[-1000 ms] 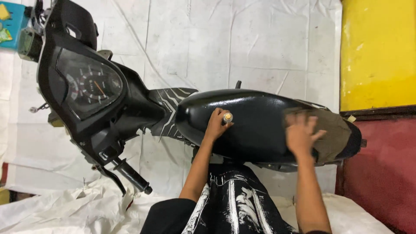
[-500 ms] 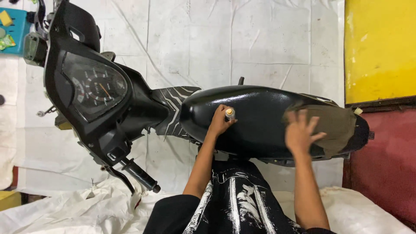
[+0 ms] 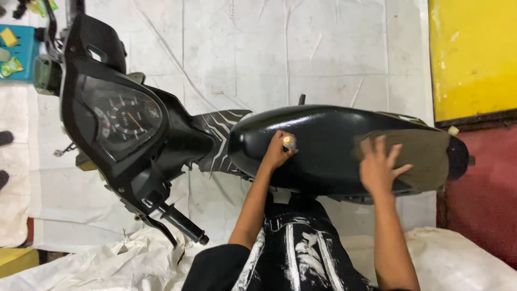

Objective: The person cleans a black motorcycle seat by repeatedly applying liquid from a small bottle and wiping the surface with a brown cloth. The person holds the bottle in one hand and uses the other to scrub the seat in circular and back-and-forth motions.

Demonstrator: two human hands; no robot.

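hands on black scooter seat, left gripping bottle.

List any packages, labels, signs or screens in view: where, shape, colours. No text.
Instrument cluster: on the scooter's handlebar cowl, left; dark rounded panel, round dial, white marks, orange needle.
Green packet: far left edge, on the teal tray; small, crumpled.
Small bottle: in the left hand on the black seat; label unreadable, pale cap.

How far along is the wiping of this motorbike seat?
Done: the front of the glossy black motorbike seat shines. In hand: the right hand presses an olive-brown cloth on the rear; the left hand grips a small capped bottle. Left: the rear under the cloth.
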